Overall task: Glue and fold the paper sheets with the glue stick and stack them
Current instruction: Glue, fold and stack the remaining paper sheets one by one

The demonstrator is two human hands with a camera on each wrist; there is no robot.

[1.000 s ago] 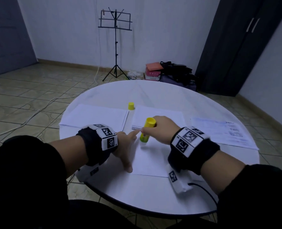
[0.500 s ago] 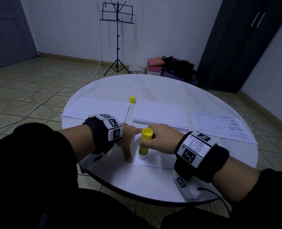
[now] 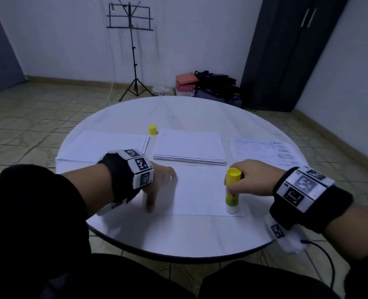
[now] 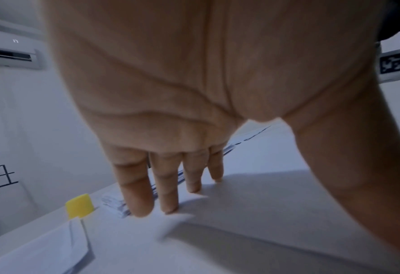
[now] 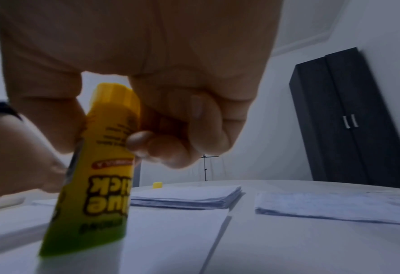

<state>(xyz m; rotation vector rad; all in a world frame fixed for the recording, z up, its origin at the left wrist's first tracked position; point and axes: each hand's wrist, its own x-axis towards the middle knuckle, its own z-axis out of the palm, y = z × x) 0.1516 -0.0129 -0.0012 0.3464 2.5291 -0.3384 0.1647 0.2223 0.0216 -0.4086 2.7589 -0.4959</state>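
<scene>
A single white sheet [image 3: 200, 190] lies on the round white table [image 3: 178, 234] in front of me. My right hand [image 3: 249, 180] grips a yellow glue stick [image 3: 232, 190], held upside down with its tip on the sheet's near right corner. In the right wrist view the glue stick [image 5: 100, 176] stands tip-down between thumb and curled fingers [image 5: 147, 144]. My left hand [image 3: 159, 182] lies flat with straight fingers [image 4: 168, 194] pressing the sheet's left edge. The yellow cap [image 3: 152, 129] stands apart at the back.
A stack of plain sheets [image 3: 189, 147] sits behind the working sheet. Folded sheets [image 3: 105, 145] lie at the left, printed sheets [image 3: 265, 152] at the right. A music stand [image 3: 131, 50], bags and a dark wardrobe [image 3: 286, 50] stand beyond the table.
My right hand has drawn the glue stick from the sheet's left side across to its near right corner. The left hand stays pressed on the sheet's left edge.
</scene>
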